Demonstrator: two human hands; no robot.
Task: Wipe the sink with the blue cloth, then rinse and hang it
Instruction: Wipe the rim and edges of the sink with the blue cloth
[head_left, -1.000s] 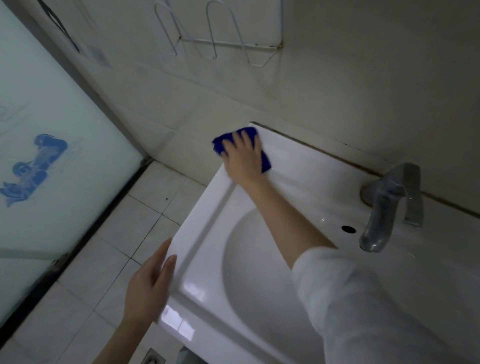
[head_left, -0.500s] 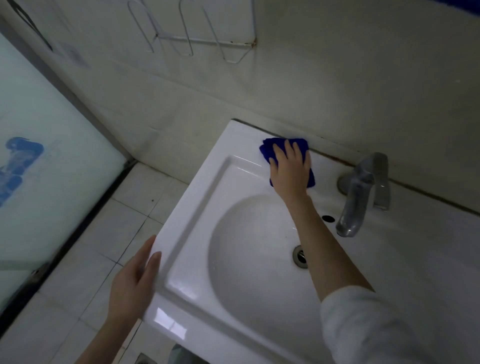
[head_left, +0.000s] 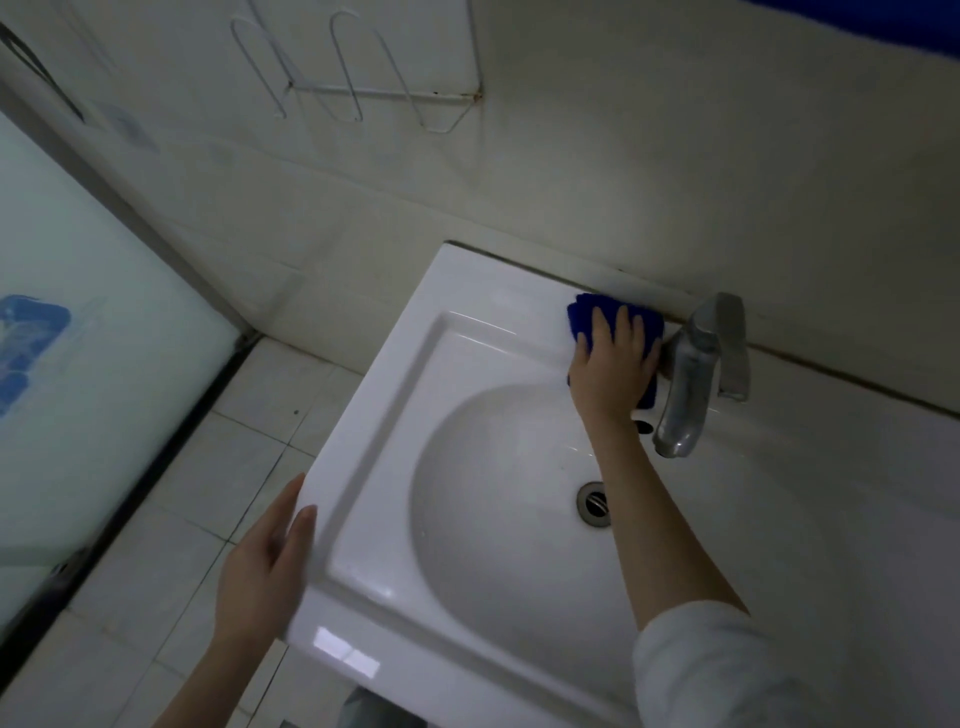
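Blue cloth (head_left: 582, 318) on glossy sink (head_left: 375, 405)

The right hand (head_left: 610, 364) presses the blue cloth (head_left: 584, 316) flat on the sink (head_left: 395, 395) rim's far edge beside the tap (head_left: 685, 395), while the left hand (head_left: 265, 566) rests on the near left corner.

Blue cloth (head_left: 581, 316) now beside faucet (head_left: 685, 389)
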